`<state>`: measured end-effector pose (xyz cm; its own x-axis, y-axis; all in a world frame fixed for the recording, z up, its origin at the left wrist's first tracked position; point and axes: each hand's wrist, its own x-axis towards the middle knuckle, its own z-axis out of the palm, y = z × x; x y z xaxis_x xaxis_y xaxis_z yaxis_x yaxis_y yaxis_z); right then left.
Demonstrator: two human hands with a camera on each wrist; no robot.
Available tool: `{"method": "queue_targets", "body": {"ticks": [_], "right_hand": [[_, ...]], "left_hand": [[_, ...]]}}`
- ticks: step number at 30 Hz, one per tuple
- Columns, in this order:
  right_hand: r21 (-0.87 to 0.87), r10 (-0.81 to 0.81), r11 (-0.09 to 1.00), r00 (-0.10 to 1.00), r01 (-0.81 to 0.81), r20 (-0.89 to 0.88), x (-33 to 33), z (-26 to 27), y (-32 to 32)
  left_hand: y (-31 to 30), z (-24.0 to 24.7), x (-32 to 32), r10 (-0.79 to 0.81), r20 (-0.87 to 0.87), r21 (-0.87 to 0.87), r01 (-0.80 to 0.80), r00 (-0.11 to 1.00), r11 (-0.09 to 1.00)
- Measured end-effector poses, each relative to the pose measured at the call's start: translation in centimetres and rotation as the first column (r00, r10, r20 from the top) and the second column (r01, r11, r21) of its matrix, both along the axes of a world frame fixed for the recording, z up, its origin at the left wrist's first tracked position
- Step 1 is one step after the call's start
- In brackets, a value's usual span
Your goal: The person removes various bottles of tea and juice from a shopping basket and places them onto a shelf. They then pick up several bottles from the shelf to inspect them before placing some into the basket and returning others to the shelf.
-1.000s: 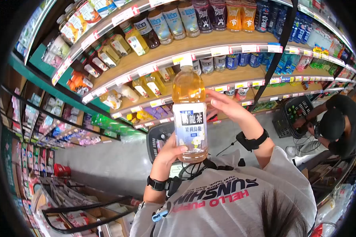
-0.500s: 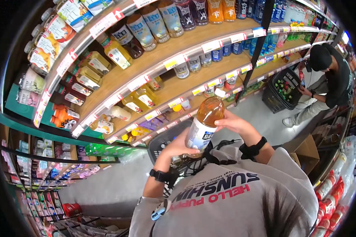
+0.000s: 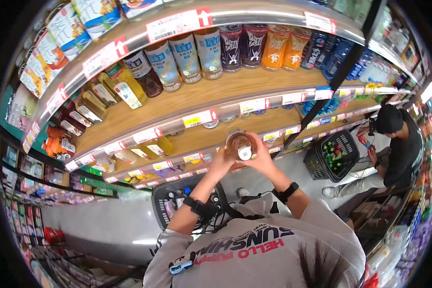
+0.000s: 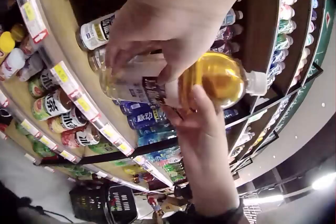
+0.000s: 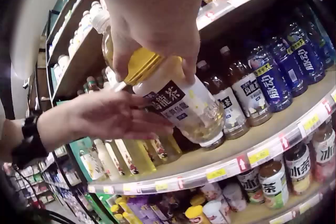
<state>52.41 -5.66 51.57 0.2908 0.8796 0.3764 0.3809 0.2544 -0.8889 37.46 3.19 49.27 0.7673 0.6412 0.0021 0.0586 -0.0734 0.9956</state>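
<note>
A large bottle of amber oolong tea (image 3: pixel 238 140) is held in both hands in front of the shelves, its white cap (image 3: pixel 245 153) towards the head camera. My left hand (image 3: pixel 219 165) grips one side; in the left wrist view its thumb and fingers span the label. Across from it, my right hand (image 3: pixel 263 161) holds the shoulder below the cap, with fingers (image 5: pixel 123 66) bent over it in the right wrist view. There the bottle leans, its base (image 5: pixel 212 141) at the middle shelf beside similar oolong bottles (image 5: pixel 231 111).
Drinks line the shelves, with price rails (image 3: pixel 201 118) along the front edges. A dark basket (image 3: pixel 158 204) with goods stands on the floor at left. At right, a person in black (image 3: pixel 393 149) is beside another basket (image 3: pixel 317 168) of bottles.
The bottle went from upright, label showing, to tilted with its cap towards the head camera, close to the shelf. My right hand, earlier loosely beside it, now grips its shoulder.
</note>
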Motion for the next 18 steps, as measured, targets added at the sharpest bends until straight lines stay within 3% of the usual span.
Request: {"method": "queue_targets", "body": {"ticks": [2,4,5,8,9,11,12,15,18], "right_hand": [[-0.016,0.047,0.999,0.998,-0.048,-0.050,2.7,-1.9,2.0],[-0.050,0.047,0.998,0.999,-0.046,0.013,5.1,-3.7,4.0],[-0.103,0.031,0.994,0.998,-0.027,0.046,5.9,-4.1,4.9],[-0.006,0.082,0.996,0.984,-0.084,-0.156,6.9,-4.4,7.5],[0.041,0.126,0.992,0.959,-0.120,-0.254,7.1,-4.1,8.2],[-0.138,0.156,0.969,0.942,-0.204,-0.297,7.6,-1.9,9.0],[-0.225,0.168,0.943,0.933,-0.246,-0.319,7.9,-1.4,9.5],[-0.219,0.160,0.955,0.967,-0.202,-0.197,8.8,-3.9,11.6],[-0.332,0.150,0.927,0.983,-0.177,-0.104,9.6,-4.5,12.9]], "left_hand": [[1.0,-0.8,1.8,0.064,-0.042,-0.020,-0.065,0.997,0.998],[1.7,-1.2,3.5,0.152,-0.091,-0.094,-0.160,0.984,0.983],[2.0,-1.9,4.1,0.162,-0.023,-0.119,-0.163,0.987,0.979],[3.0,-3.8,5.6,0.222,0.173,-0.190,-0.189,0.959,0.963],[3.3,-3.7,5.7,0.199,0.127,-0.196,-0.172,0.972,0.965],[3.9,-3.3,5.4,0.151,0.033,-0.213,-0.140,0.988,0.967],[3.6,-3.7,5.6,0.248,0.090,-0.195,-0.227,0.965,0.954],[3.4,-3.6,3.9,0.244,-0.144,-0.189,-0.269,0.959,0.945],[2.4,-4.3,1.1,0.236,-0.063,-0.292,-0.244,0.970,0.925]]}}
